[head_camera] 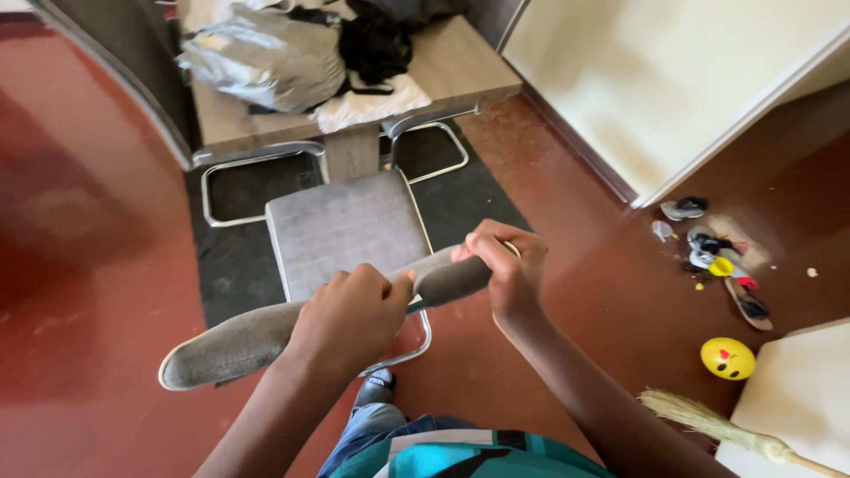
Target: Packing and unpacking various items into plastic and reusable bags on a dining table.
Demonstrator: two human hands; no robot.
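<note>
Hands, left hand (350, 312) and right hand (506, 265), grip the chair (345, 226) backrest tightly. Table (460, 66) stands ahead; ball (728, 358) and broom (708, 425) lie right.

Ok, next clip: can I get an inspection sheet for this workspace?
Surface: red floor, dark mat under the table.
Job's things: grey chair, its backrest gripped on top by both hands.
Clutter: silver bag, black clothes on the table; sandals and scraps, yellow ball, broom on the floor.
Grippers: left hand and right hand, fingers curled round the backrest.
Cables: nothing seen.
Surroundings: cream wall.
</note>
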